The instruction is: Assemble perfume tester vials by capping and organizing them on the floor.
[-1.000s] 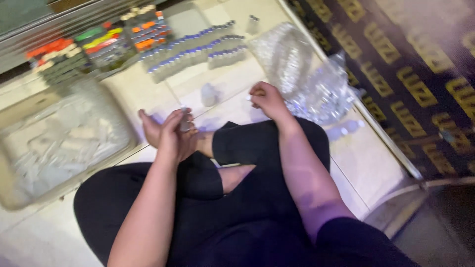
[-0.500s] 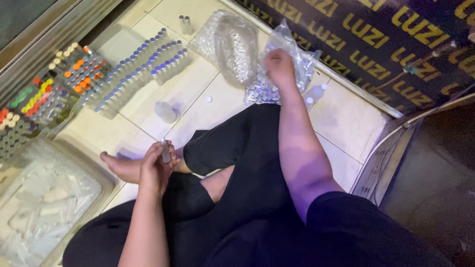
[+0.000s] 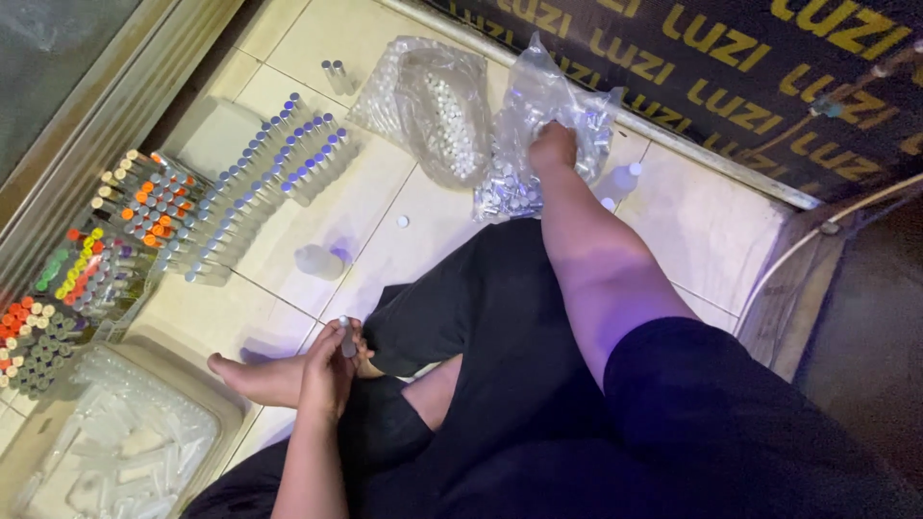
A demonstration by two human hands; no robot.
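clear small vial (image 3: 347,338) pinched upright in left hand (image 3: 327,375), lower centre-left of frame, above bare foot (image 3: 252,377). right hand (image 3: 553,149) reaches into plastic bag of caps (image 3: 538,144), upper centre; fingers buried in bag, grip cannot be told. rows of capped vials (image 3: 260,183) lie upper left on tile floor (image 3: 346,221).

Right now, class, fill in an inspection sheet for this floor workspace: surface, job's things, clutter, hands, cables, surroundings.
Surface: pale tiled floor; person sits on it.
Job's things: small vial in left hand; clear bag of caps under right hand.
Clutter: second clear bag, rows of vials, coloured-cap tubes, plastic tub, loose cap.
Hands: left fingers closed on vial; right reaching into bag, grip hidden.
Cables: one cable at right.
Surroundings: dark patterned mat.
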